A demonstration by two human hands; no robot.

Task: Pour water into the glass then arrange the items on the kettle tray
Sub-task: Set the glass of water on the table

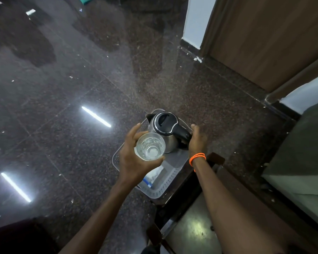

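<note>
Now our left hand [134,162] holds the glass [150,146] above the kettle tray [160,191], right hand [196,140] gripping the kettle [165,129] handle; tipping too early could spill water onto the tray.

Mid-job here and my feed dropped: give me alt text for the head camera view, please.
The left hand holds a clear glass above a grey kettle tray while the right hand is at the black handle of a steel kettle standing on the tray. A small packet lies in the tray's near compartment; around it is dark speckled floor.
</note>
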